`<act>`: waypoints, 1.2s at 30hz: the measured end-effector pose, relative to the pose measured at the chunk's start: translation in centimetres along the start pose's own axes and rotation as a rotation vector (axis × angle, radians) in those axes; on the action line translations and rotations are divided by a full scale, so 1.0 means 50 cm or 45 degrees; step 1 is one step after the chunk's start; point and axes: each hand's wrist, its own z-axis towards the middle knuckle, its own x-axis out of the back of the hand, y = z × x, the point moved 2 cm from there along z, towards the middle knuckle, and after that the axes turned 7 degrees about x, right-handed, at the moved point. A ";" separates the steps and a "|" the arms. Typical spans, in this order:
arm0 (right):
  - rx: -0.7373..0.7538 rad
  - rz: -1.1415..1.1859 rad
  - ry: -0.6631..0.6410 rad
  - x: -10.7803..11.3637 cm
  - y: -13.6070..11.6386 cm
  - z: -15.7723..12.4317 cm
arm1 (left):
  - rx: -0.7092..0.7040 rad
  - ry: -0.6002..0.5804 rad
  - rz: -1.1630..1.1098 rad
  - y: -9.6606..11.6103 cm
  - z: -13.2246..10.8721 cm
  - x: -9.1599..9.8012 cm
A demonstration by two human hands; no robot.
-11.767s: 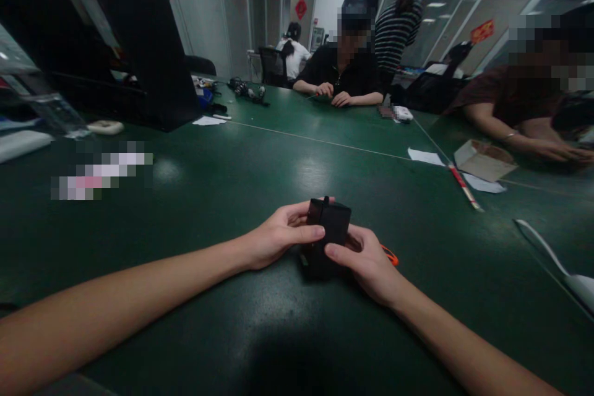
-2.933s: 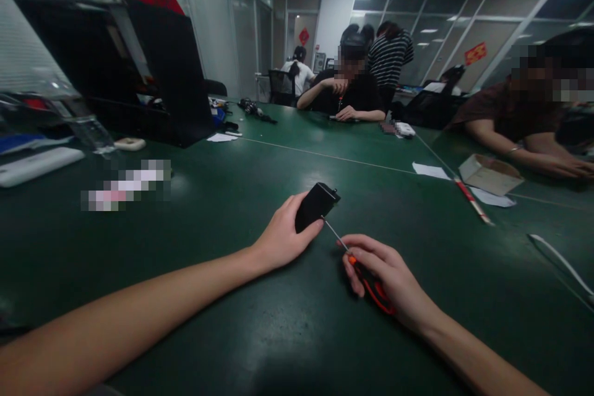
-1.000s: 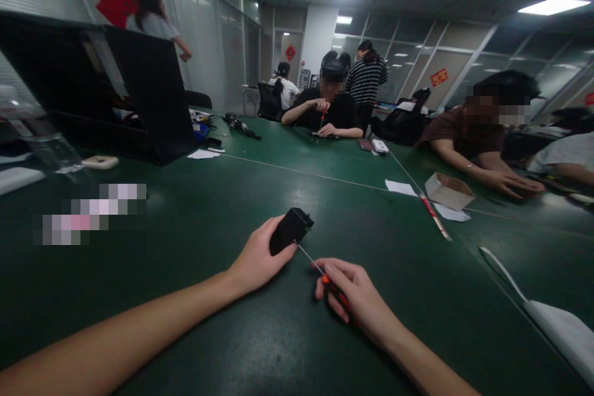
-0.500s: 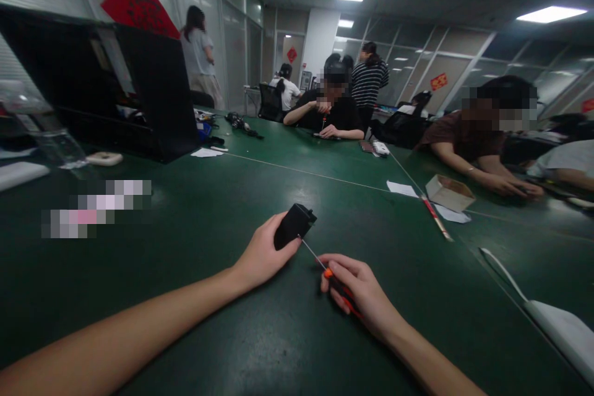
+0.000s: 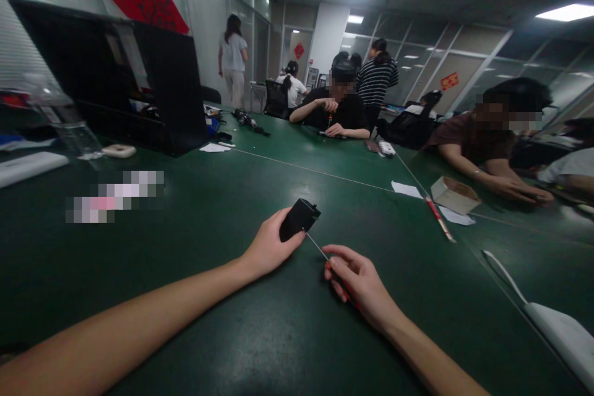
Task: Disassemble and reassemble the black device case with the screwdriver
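My left hand point(image 5: 268, 246) is wrapped round a black box-shaped device point(image 5: 297, 219), tilted above the green table point(image 5: 260, 334). A small dark nub sticks out from the device's far right end. In my right hand point(image 5: 356, 278) is a screwdriver point(image 5: 316, 245) with a thin metal shaft and a red-orange and black handle, mostly covered by my fingers. The shaft slants up to the left, and its tip meets the device's near edge beside my left thumb. Whether the tip sits in a screw is too small to tell.
A large black open case point(image 5: 171, 93) and a clear plastic bottle point(image 5: 74, 127) stand at the left. On the right are a small open box point(image 5: 452, 197), a red-and-white stick point(image 5: 439, 219) and a white power strip point(image 5: 559, 334). Co-workers sit across the table.
The camera view has shifted slightly, so the scene sits further right. My hands keep the same hold, with the screwdriver tip still at the device's edge. A person at the back has turned away.
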 end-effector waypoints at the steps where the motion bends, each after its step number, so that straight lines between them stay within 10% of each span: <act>1: 0.004 -0.007 -0.003 0.000 0.001 0.000 | -0.001 -0.004 -0.006 -0.001 0.000 -0.001; 14: -0.031 -0.065 -0.060 0.004 0.005 0.000 | 0.036 -0.048 -0.084 -0.011 0.003 -0.002; 25: -0.115 -0.333 -0.130 -0.003 0.009 -0.001 | 0.411 -0.176 -0.789 -0.052 0.020 -0.006; 36: -0.123 -0.348 -0.152 -0.006 0.002 -0.001 | 0.311 -0.103 -0.544 -0.050 0.016 -0.006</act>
